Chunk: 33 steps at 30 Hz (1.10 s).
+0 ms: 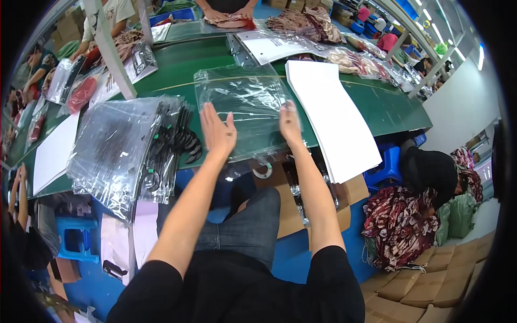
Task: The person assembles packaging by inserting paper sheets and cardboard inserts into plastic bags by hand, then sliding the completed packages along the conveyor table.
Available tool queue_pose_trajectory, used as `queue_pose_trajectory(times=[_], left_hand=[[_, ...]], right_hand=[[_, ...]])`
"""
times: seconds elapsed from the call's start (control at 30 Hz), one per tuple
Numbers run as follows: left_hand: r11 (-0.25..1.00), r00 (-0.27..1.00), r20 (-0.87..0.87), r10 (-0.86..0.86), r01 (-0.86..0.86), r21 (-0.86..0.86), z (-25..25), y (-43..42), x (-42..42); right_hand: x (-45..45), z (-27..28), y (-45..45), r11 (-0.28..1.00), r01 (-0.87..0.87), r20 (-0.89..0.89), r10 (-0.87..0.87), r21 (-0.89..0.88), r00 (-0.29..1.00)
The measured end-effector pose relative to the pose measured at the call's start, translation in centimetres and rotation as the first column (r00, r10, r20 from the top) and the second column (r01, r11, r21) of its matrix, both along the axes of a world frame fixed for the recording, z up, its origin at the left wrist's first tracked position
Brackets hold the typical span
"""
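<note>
A clear plastic bag [245, 89] lies flat on the green worktop [177, 59] in front of you, framed by your two hands, which are held apart. Your left hand [218, 129] is open along its left side, fingers extended; your right hand [290, 123] bends its fingers at the right edge, though whether they pinch the film cannot be told. Glare hides whether the bag is single or layered.

Just beside it on the right, one stack of white sheets [334, 121] runs to the near edge and hangs past it. To the left sits one large pile of clear bags [113, 145], its right side crowded with black hooks [186, 141], too overlapped to count. Farther left lies a white sheet [56, 153].

Two pale metal posts rise on the far left: the nearer post [110, 48] stands in front of part of the bagged garments [81, 91], the farther post [145, 21] behind it. Across from you, a co-worker's two hands [231, 16] press on a reddish garment [229, 22].

Below, an open cardboard box [280, 196] sits under your right forearm. Two blue stools flank the scene, the left stool [78, 220] and the right stool [383, 164], the latter near one heap of patterned cloth [398, 226].
</note>
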<state>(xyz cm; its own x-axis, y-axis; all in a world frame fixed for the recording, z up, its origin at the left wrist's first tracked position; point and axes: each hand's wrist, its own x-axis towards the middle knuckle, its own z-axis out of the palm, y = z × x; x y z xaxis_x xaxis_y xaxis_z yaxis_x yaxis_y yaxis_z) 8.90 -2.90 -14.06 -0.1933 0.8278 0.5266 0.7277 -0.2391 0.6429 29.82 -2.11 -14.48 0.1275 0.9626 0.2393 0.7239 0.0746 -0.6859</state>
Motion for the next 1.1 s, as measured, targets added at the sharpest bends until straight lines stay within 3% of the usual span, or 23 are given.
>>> queue_pose_trajectory(times=[0.07,0.1,0.17,0.23,0.3,0.33,0.37,0.4,0.43,0.47,0.5,0.53,0.57,0.6,0.67,0.7,0.8,0.83,0.93,0.97,1.1], left_hand=[[1.0,0.999,0.027,-0.017,0.017,0.0,0.2,-0.8,0.6],[1.0,0.998,0.055,-0.021,0.021,-0.003,0.4,-1.5,0.9],[1.0,0.995,0.1,-0.025,0.025,-0.002,0.7,-3.3,0.8],[0.955,0.926,-0.268,-0.267,0.217,-0.202,1.0,-4.9,-1.4],[0.959,0.927,-0.272,-0.257,0.21,-0.191,1.0,-5.2,-1.9],[0.962,0.928,-0.279,-0.248,0.203,-0.181,1.0,-5.1,-1.9],[0.964,0.928,-0.282,-0.243,0.198,-0.178,1.0,-5.2,-1.8],[0.962,0.932,-0.265,-0.247,0.201,-0.186,1.0,-5.5,-1.8],[0.961,0.933,-0.265,-0.244,0.197,-0.192,1.2,-5.5,-1.8],[0.961,0.932,-0.267,-0.244,0.196,-0.196,1.5,-5.5,-1.8],[0.961,0.931,-0.272,-0.244,0.194,-0.198,1.8,-5.5,-1.9],[0.959,0.931,-0.264,-0.25,0.201,-0.201,2.1,-5.5,-2.0],[0.954,0.928,-0.265,-0.263,0.208,-0.217,2.3,-5.5,-2.2],[0.949,0.925,-0.264,-0.272,0.213,-0.232,2.5,-5.5,-2.2],[0.944,0.928,-0.249,-0.276,0.214,-0.25,2.9,-5.3,-2.3],[0.936,0.921,-0.256,-0.294,0.223,-0.273,3.1,-5.4,-2.4],[0.921,0.913,-0.266,-0.308,0.216,-0.325,3.3,-4.8,-2.6],[0.909,0.914,-0.249,-0.32,0.223,-0.351,3.3,-4.8,-2.6],[0.877,0.906,-0.226,-0.358,0.243,-0.414,3.2,-4.6,-2.4],[0.876,0.905,-0.229,-0.358,0.24,-0.419,3.1,-4.6,-2.3],[0.871,0.9,-0.236,-0.367,0.243,-0.426,2.9,-4.7,-2.3]], right_hand=[[2.4,-1.4,1.6,0.954,0.277,-0.434,-0.204,0.112,0.877],[2.5,-0.7,1.3,0.952,0.28,-0.42,-0.207,0.122,0.884],[1.4,0.4,-1.2,0.985,0.076,-0.028,-0.072,0.155,0.997],[1.0,0.2,-3.4,0.983,-0.181,0.409,0.163,0.006,0.898],[-0.7,4.5,-8.0,0.88,-0.433,0.426,0.474,-0.196,0.771],[-1.1,8.8,-8.3,0.671,-0.603,0.196,0.722,-0.432,0.663],[-1.0,12.9,-8.0,0.366,-0.725,-0.099,0.854,-0.584,0.511],[-0.7,16.3,-6.9,0.322,-0.78,-0.211,0.844,-0.537,0.493],[0.1,18.6,-4.8,0.288,-0.829,-0.318,0.823,-0.48,0.47],[1.9,18.8,-1.5,0.526,-0.759,-0.461,0.604,-0.383,0.651],[3.1,19.3,2.4,0.8,-0.536,-0.377,0.424,-0.27,0.823],[6.7,17.8,8.5,0.942,-0.317,-0.204,0.29,-0.114,0.935],[9.7,16.9,13.7,0.994,-0.107,-0.231,0.099,-0.021,0.968],[12.5,15.8,18.7,0.994,0.092,-0.425,-0.109,-0.059,0.899],[16.1,13.9,26.2,0.869,0.442,-0.455,-0.493,-0.221,0.742],[16.8,13.1,27.7,0.871,0.439,-0.443,-0.49,-0.221,0.75],[17.5,11.0,32.3,0.755,0.539,-0.623,-0.634,-0.373,0.457],[18.5,10.1,33.8,0.758,0.529,-0.616,-0.636,-0.382,0.466],[22.4,7.7,37.4,0.802,0.254,-0.462,-0.535,-0.54,0.707],[22.5,6.8,38.0,0.796,0.254,-0.462,-0.542,-0.549,0.702],[18.1,6.2,38.6,0.859,0.218,-0.759,-0.512,-0.464,0.401]])
